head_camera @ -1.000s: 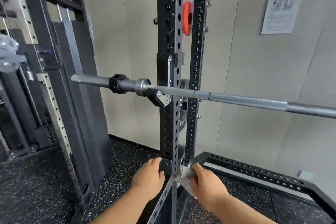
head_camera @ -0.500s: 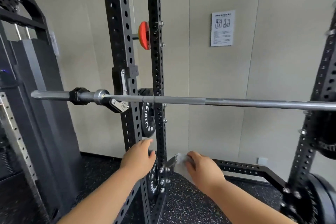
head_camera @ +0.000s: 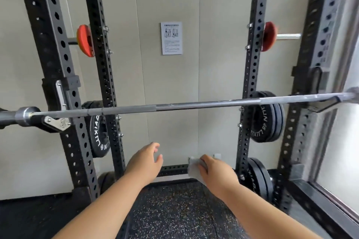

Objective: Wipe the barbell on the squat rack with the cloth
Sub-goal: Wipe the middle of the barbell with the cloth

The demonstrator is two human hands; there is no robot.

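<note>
Item: barbell [head_camera: 174, 106], steel, lay level across the squat rack [head_camera: 58, 44], its left end seated in a hook [head_camera: 56, 122] on the near left upright, its right end blurred at the frame edge; shaft bare, no hand on it. Item: cloth [head_camera: 193, 170], pale, bunched, held low in front of the person and well below the bar. Item: right hand [head_camera: 217, 174], fingers curled over the cloth and gripping it, back of the hand up, forearm stretched forward from the lower right. Item: left hand [head_camera: 144, 163], empty, fingers loosely extended and slightly spread, palm turned down and inward, forearm reaching forward from the lower left; it touched nothing. Judged step: bringing the cloth up to the bar, wiping not yet begun. Handling note: the cloth would serve best wrapped round the shaft rather than dabbed on top, so the underside gets cleaned too, then drawn along in long strokes from one hook toward the other. The free left hand could steady the bar against rolling in its hooks. The rougher grip sections would probably want firmer pressure. Also present: black weight plates [head_camera: 99, 136] stored on the rear uprights, red discs [head_camera: 85, 40] on pegs higher up, a printed notice [head_camera: 171, 38] on the wall, speckled rubber floor [head_camera: 174, 209].
</note>
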